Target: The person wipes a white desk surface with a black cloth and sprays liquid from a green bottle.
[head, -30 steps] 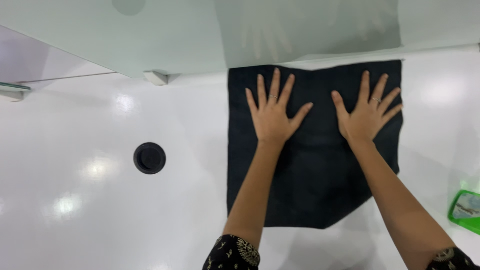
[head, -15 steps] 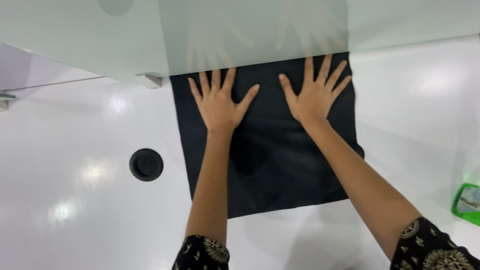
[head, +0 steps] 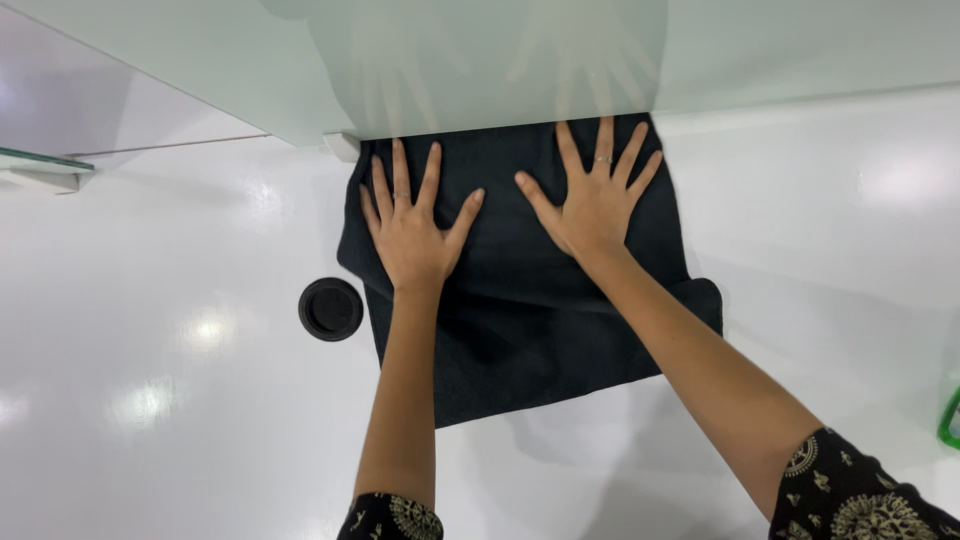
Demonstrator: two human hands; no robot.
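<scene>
A dark cloth (head: 530, 300) is lying spread on a glossy white surface (head: 160, 400), and both hands are pressing flat on its upper half. The left hand (head: 415, 235) is resting palm down with all fingers splayed wide, clamping nothing. The right hand (head: 595, 205) is lying the same way, fingers fanned, a thin ring showing on one finger. The two hands are sitting apart, side by side, thumbs pointing toward each other with a strip of cloth showing between them.

The cloth is roughly rectangular, and its long axis is running away from the person, from the lower edge near the forearms up to the far edge. That far edge is meeting a frosted glass panel (head: 800, 50), which is standing along the top of the cloth; faint reflections of the hands are showing in the panel. The fingertips of both hands are pointing toward the panel. The cloth's right side is bunching into a fold just below the right wrist, and its lower edge is slanting, lower on the left than on the right.

A round black cap (head: 331, 309) is sitting on the surface just left of the cloth. A small white bracket (head: 342, 146) is sitting at the cloth's upper left corner, under the panel. Patterned dark sleeves (head: 860, 495) are covering the upper arms, below the cloth.
</scene>
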